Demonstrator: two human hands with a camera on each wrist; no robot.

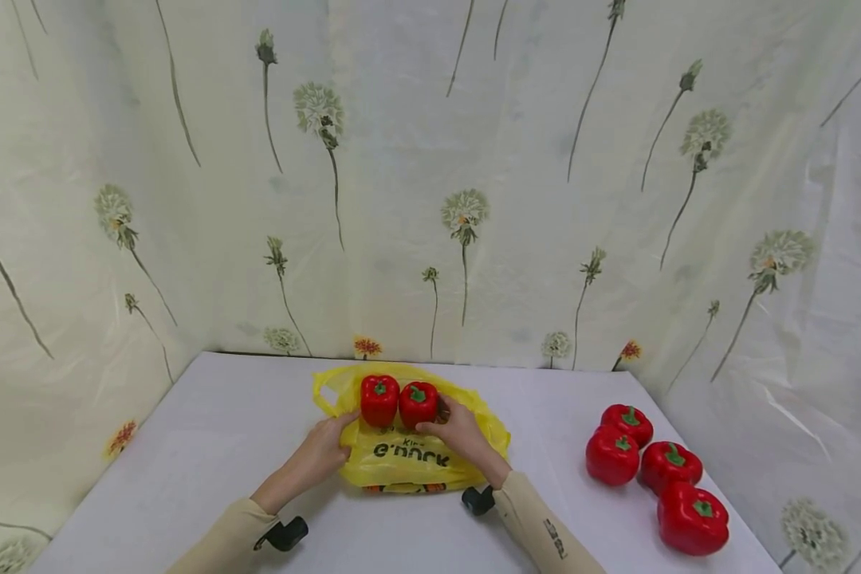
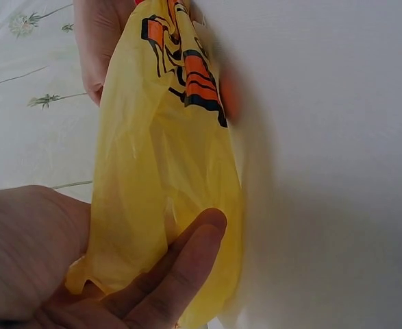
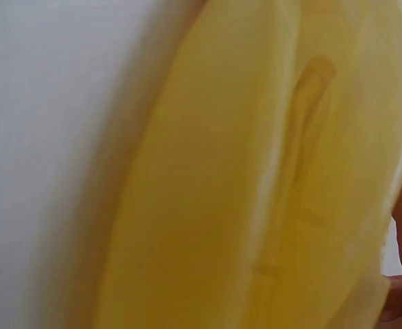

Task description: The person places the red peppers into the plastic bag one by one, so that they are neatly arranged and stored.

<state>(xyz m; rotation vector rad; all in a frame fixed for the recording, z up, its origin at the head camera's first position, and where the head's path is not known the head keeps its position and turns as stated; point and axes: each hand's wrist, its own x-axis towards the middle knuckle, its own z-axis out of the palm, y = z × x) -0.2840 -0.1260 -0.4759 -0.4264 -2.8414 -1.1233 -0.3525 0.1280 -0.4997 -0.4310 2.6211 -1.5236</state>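
A yellow plastic bag lies on the white table, its dark print facing the near side. Two red bell peppers with green stems sit side by side on it, a left pepper and a right pepper. My left hand pinches the bag's left edge, with its fingertips near the left pepper; in the left wrist view the fingers press against the yellow film. With thumb and fingers my right hand grips the right pepper. The bag fills most of the right wrist view and hides that grip.
Several more red bell peppers stand grouped on the right side of the white table. Behind the table hangs a pale curtain printed with dandelions. Dark wrist cameras sit under both forearms.
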